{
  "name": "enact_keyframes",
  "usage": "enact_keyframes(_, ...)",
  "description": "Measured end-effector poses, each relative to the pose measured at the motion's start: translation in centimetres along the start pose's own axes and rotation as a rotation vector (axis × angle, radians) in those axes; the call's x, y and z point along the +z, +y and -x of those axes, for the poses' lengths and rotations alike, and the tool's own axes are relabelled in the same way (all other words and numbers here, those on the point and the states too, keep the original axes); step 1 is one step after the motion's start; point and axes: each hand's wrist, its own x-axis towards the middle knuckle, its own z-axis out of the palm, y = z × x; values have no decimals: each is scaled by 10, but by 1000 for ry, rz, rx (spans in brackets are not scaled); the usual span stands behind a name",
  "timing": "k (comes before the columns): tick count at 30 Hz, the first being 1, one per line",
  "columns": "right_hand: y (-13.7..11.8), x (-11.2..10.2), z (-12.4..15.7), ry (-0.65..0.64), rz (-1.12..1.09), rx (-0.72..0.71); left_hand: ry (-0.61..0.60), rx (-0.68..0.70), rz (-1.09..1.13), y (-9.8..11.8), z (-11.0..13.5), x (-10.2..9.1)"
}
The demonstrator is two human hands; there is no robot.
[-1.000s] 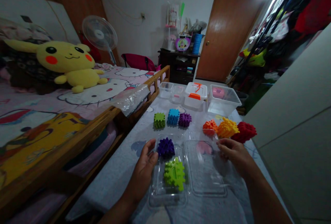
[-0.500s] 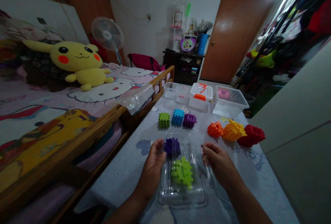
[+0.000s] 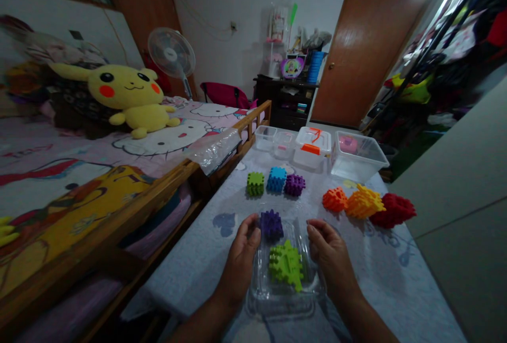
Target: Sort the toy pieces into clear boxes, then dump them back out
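Note:
A clear plastic container (image 3: pixel 277 296) sits at the near part of the table. Inside it lie a dark purple toothed block (image 3: pixel 271 225) at the far end and a lime green toothed block (image 3: pixel 285 263) nearer me. My left hand (image 3: pixel 242 253) has its fingers curled on the container's left rim, beside the purple block. At the right rim, my right hand (image 3: pixel 330 250) pinches the clear plastic between thumb and fingers. The plastic is so transparent that I cannot tell whether a lid is part of what the right hand grips.
Green (image 3: pixel 255 184), blue (image 3: pixel 276 179) and purple (image 3: pixel 295 185) cubes stand beyond the container. Orange (image 3: pixel 335 200), yellow (image 3: pixel 365 202) and red (image 3: pixel 393 211) blocks sit to the right. Clear boxes, one orange-latched (image 3: pixel 312 157), line the far edge. A wooden bed rail (image 3: pixel 158 187) borders the left.
My right hand has moved in closer to the container's right side, and the clear plastic there has shifted with it. The left hand stays on the left rim. The view has turned slightly left.

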Motion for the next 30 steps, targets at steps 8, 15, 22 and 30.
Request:
enact_keyframes(8,3,9,9,-55,8,-25,-23,-6,72,-2,0,1)
enact_keyframes(15,6,7,8,-142,-49,20,13,-6,-10,-1,-6,-8)
enact_keyframes(22,2,9,10,-189,-86,51,-22,-44,-12,0,-7,-11)
enact_keyframes(30,6,10,7,-198,-121,50,-40,-64,25,-4,-9,-8)
